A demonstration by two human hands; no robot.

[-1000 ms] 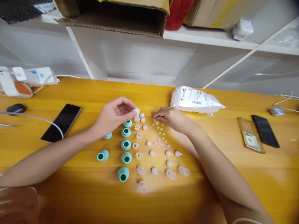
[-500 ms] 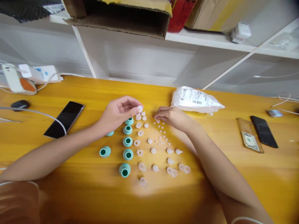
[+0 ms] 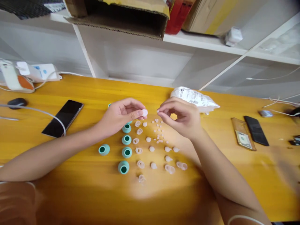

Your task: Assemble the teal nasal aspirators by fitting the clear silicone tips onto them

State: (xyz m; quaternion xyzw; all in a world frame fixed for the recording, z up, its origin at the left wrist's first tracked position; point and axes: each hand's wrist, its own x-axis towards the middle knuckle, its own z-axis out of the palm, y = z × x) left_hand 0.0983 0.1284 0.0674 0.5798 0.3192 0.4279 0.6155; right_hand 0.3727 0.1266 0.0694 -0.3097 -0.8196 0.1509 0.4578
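Observation:
My left hand is closed, pinching a round white cap between thumb and fingers. Facing it across a small gap, my right hand has thumb and forefinger pressed together at a tiny white piece, too small to make out clearly. Below my left hand stands a column of small teal bottles with open necks. To their right run a column of clear plastic rings and a column of white tabbed caps. Several tiny white pieces lie scattered under my right hand.
A white plastic package lies behind my right hand. More tabbed caps and clear rings sit nearer me. A dark phone and a cable are on the left; another phone and a clear case on the right.
My right hand has lifted from the scattered tiny pieces with one at its fingertips and turned toward my left hand. My left hand has shifted slightly right, still holding the cap.

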